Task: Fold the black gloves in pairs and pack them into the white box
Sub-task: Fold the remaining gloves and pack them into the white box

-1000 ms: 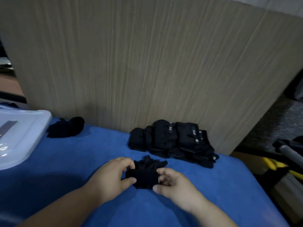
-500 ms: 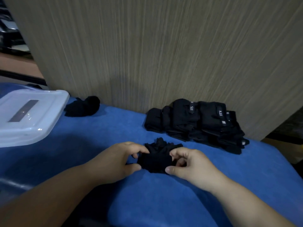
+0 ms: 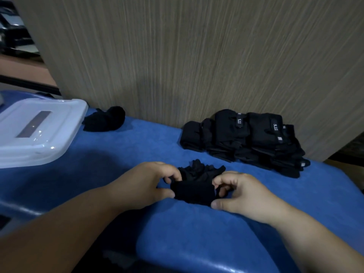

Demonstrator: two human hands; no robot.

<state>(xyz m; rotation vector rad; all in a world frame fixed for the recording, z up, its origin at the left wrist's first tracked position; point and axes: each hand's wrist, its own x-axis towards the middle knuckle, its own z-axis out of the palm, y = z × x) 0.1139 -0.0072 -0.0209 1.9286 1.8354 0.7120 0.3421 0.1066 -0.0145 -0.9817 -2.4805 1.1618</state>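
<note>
Item one: your left hand (image 3: 149,182), centre of the frame, fingers curled, thumb below and fingertips above, pinching the left edge of a small folded bundle of black knit gloves (image 3: 194,192). Item two: your right hand (image 3: 242,194), just right of centre, fingers bent inward against the bundle's right edge with the thumb pressed at its lower right corner, so both hands grip the same bundle. The bundle lies on the blue padded surface (image 3: 197,243), its rolled cuff end towards you and the loose glove fingers spreading out at the far side. Item three: a pile of black gloves with small white-lettered tabs (image 3: 246,138), right of centre in the upper half, laid in overlapping rows and touching the foot of the upright wood-grain panel (image 3: 177,56) that fills the top of the frame. Item four: a single crumpled black glove (image 3: 106,120), left of centre, just beside the box's right corner and near the panel. Item five: the white translucent plastic box with rounded corners (image 3: 39,131), at the left edge of the frame, well apart from your hands, its top face showing a grey rectangular strip; what it contains cannot be told from here.
</note>
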